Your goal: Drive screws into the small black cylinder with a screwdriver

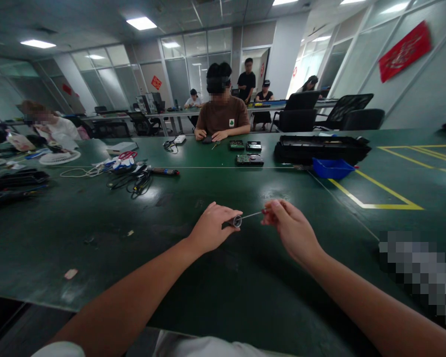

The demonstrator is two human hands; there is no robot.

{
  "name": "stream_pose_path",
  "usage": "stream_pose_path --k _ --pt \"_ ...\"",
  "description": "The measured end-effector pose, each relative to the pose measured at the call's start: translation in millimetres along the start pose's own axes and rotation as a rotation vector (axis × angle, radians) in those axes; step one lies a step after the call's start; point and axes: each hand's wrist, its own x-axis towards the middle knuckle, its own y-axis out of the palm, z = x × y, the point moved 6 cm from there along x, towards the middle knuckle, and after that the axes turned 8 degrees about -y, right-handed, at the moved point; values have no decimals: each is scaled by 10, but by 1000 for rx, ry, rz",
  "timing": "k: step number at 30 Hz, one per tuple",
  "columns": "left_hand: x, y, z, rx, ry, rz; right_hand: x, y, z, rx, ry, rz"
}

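Over a green table, a small hollow cylinder is pinched in the nearly closed left hand; a thin, rod-like tool is gripped in the curled right hand and aimed at the cylinder, which could be knocked loose if the tool is pushed off-centre

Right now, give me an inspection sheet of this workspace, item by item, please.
Surface: green table, yellow lines at right.
Job's things: round-ended piece and thin rod; whether they touch is unclear.
Clutter: pale scrap, blue bin, black housing, circuit board.
Hands: left hand grips the piece; right hand holds the rod's red end.
Cables: tangled dark cables at left, beyond the left hand.
Surroundings: person across the table; office chairs behind.
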Motion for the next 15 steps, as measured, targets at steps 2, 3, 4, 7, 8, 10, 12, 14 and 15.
stream_pose_path --k 2,3,4,7,8,10,12,14,15 --pt "3 -3 -8 -11 22 2 45 -55 -69 137 65 -77" --pt "7 0 7 -21 9 7 63 -83 -84 145 60 -105" --pt "11 6 30 -30 -12 12 75 -95 -90 125 46 -102" --pt "15 28 76 -34 -44 28 63 -85 -78 8 -2 -60" --pt "14 29 79 -35 -44 24 49 -68 -64 -32 -18 -40" --pt "10 24 75 -39 -43 14 20 -36 -26 -96 -58 -22" --pt "6 20 62 -44 -44 11 -1 -12 11 -146 -88 -14" --pt "5 14 48 -47 -44 11 -12 4 46 -186 -111 0" --pt "6 11 42 -47 -43 12 -16 10 65 -205 -121 11"
